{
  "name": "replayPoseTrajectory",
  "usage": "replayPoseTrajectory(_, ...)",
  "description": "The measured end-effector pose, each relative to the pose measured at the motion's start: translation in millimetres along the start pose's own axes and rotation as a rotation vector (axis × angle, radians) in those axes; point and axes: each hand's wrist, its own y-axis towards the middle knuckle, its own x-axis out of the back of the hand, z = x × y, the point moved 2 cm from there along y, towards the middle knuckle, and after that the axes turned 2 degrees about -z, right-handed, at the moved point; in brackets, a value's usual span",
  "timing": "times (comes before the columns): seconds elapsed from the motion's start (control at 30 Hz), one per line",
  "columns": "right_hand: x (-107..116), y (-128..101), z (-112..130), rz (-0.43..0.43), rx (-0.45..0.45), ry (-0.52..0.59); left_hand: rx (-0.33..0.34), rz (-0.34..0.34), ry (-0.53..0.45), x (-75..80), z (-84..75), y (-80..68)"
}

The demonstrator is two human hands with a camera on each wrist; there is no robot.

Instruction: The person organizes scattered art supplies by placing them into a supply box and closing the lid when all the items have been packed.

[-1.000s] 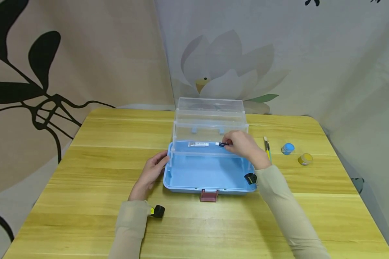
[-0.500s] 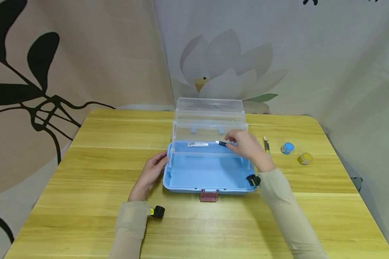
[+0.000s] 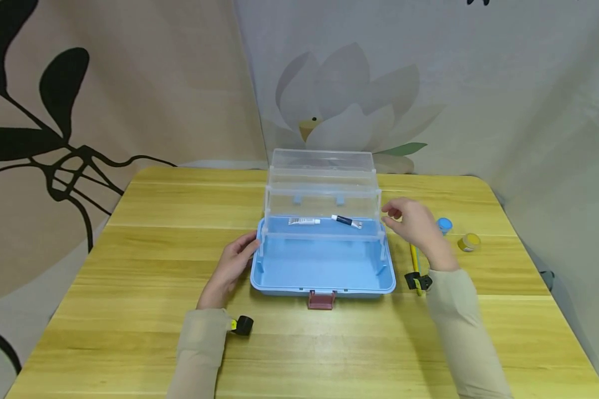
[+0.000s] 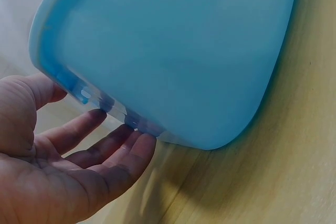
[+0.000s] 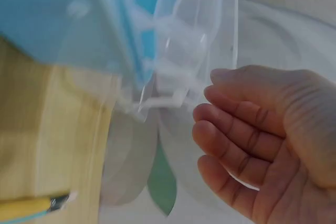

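A blue storage box (image 3: 324, 269) stands with its clear lid and tiered trays raised at the back. My left hand (image 3: 233, 265) holds its left side; in the left wrist view the thumb lies at the rim and the fingertips meet the outer wall (image 4: 173, 56). A white paint tube (image 3: 304, 221) and a dark blue paint tube (image 3: 347, 221) lie in a clear tray. My right hand (image 3: 414, 226) hovers just right of the box, above the paintbrushes (image 3: 414, 256). In the right wrist view its fingers (image 5: 231, 135) curve loosely, with nothing between them.
A blue-lidded paint jar (image 3: 445, 225), partly behind the right hand, and a yellow paint jar (image 3: 469, 242) sit on the right of the wooden table (image 3: 130, 266). A reddish latch (image 3: 321, 300) hangs at the box's front. A printed curtain (image 3: 179, 83) closes off the back.
My right hand has let go of the dark blue paint tube, which now lies in the tray, and moved right, out past the box. The left hand has stayed at the box.
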Motion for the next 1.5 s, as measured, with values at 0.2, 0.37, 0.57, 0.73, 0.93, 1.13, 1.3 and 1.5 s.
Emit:
replayPoseTrajectory(0.2,0.9,-13.2,-23.7,-0.036,-0.024,0.023,0.005,-0.009,0.001,-0.7,-0.2,0.9)
replayPoseTrajectory(0.37,-4.9,-23.2,-42.5,-0.021,-0.058,0.026,0.002,-0.01,-0.001,-0.8,-0.3,0.7)
replayPoseTrajectory(0.57,-12.8,-30.8,-60.2,0.024,-0.133,0.008,0.003,-0.013,-0.001,-0.8,-0.5,0.2)
replayPoseTrajectory(0.73,-18.6,-34.6,-68.2,0.065,-0.188,0.006,0.007,-0.013,-0.001,-0.6,-0.8,-0.4)
replayPoseTrajectory(0.93,-23.3,-37.3,-73.9,0.077,-0.229,0.002,0.011,-0.015,-0.002,-0.8,-0.6,-0.4)
replayPoseTrajectory(1.13,-26.2,-38.3,-77.0,0.094,-0.262,-0.017,0.004,-0.011,-0.003,-0.6,0.0,-0.1)
replayPoseTrajectory(1.3,-26.6,-38.9,-78.3,0.092,-0.305,-0.005,-0.001,-0.008,-0.009,-0.7,0.5,-0.1)
replayPoseTrajectory(1.5,-26.7,-38.8,-80.2,0.085,-0.339,-0.023,0.002,-0.014,-0.009,-1.2,0.1,-0.7)
